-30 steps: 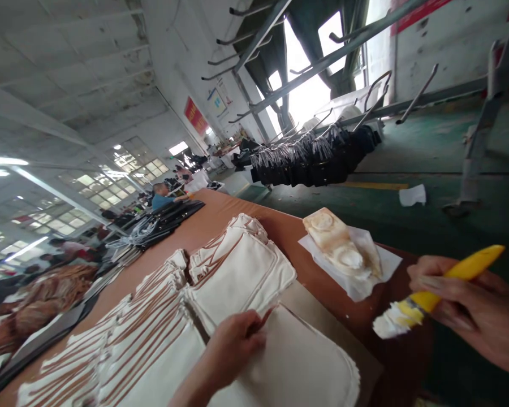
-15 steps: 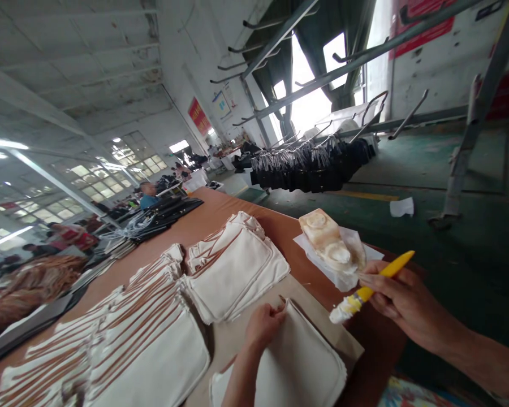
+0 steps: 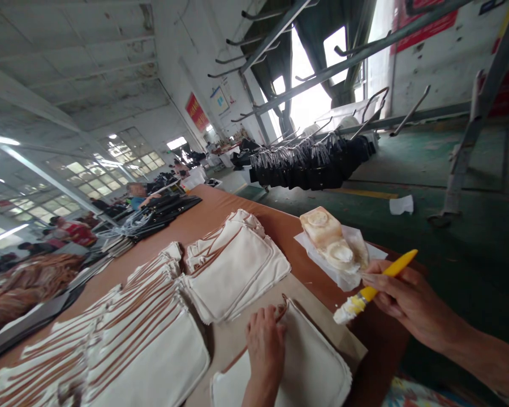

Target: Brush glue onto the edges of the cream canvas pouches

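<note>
My right hand (image 3: pixel 407 302) is closed round a yellow-handled brush (image 3: pixel 369 292), its bristles thick with white paste and pointing down to the left. My left hand (image 3: pixel 266 339) rests on a white padded piece (image 3: pixel 311 356) with rounded corners. Its fingers are bent at the top edge, where a brown flap (image 3: pixel 282 308) curls up beside the fingertips; the exact grip is partly hidden. Under this piece lies a tan board (image 3: pixel 299 285). Just beyond my right hand, a pale tub smeared with paste (image 3: pixel 328 234) lies on white paper (image 3: pixel 318 263).
Overlapping rows of white pieces with brown edges (image 3: pixel 152 350) cover the left of the brown table (image 3: pixel 220 200). Another stack (image 3: pixel 233 271) lies behind the board. A metal rack (image 3: pixel 314 85) with black bags (image 3: pixel 314 164) stands beyond the table. Other people sit far left.
My left hand has turned flatter over the white piece, and the brown flap by its fingertips stands up more. The brush has shifted slightly right with my right hand.
</note>
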